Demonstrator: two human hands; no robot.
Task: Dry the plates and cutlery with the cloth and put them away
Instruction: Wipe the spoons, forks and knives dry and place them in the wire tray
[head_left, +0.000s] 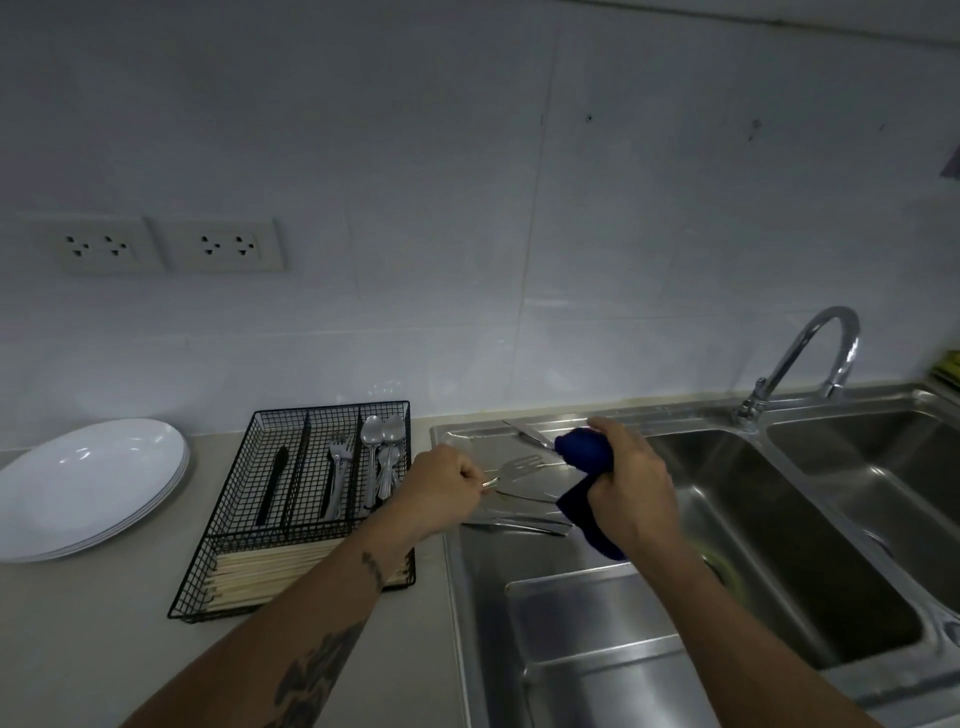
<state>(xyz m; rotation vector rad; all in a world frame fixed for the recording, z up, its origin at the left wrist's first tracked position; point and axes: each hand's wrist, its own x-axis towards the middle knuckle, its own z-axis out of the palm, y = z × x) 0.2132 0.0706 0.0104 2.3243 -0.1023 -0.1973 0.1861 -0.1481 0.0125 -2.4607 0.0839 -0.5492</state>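
My left hand (441, 486) pinches the handle of a metal fork (517, 466), tines pointing right, above the sink's drainboard (467, 441). My right hand (631, 483) is closed on a bunched dark blue cloth (584, 452), just right of the tines; a tail of cloth hangs down. A knife (527, 434) lies on the drainboard behind the cloth, and more cutlery (519, 525) lies below the fork. Left of my hands, a black wire cutlery basket (296, 519) holds a dark knife, forks, spoons and chopsticks. White plates (88, 488) are stacked at far left.
A steel double sink (779, 519) fills the right side, with a curved tap (810, 358) at the back. A grey counter (104, 649) runs under the basket and plates. Two wall sockets (171, 252) sit on the tiled wall.
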